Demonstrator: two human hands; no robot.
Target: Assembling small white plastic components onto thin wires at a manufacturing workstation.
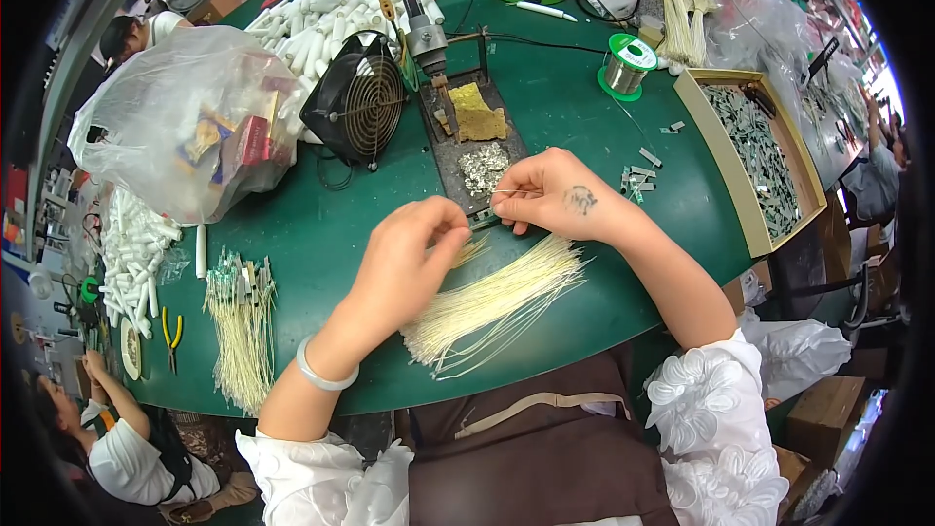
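My right hand (560, 197) pinches the end of a thin pale wire, just in front of a heap of silvery solder scraps (483, 168). My left hand (414, 251) is closed, its thumb and fingers together beside the near edge of the dark soldering stand (451, 153); what lies in them is hidden. A small greenish piece (483, 218) sits at that edge between both hands. Below them lies a large bundle of cream wires (492, 307) on the green table. Above the heap, a yellow sponge (477, 113) rests on the stand, near the clamped soldering iron (426, 47).
A black fan (362, 102) and a bulky plastic bag (190, 122) stand left. Wires with small boards attached (242, 331) lie beside yellow-handled pliers (172, 339). A solder spool (626, 68) and a carton (716, 161) of small boards are right. White tubes (307, 29) pile up behind.
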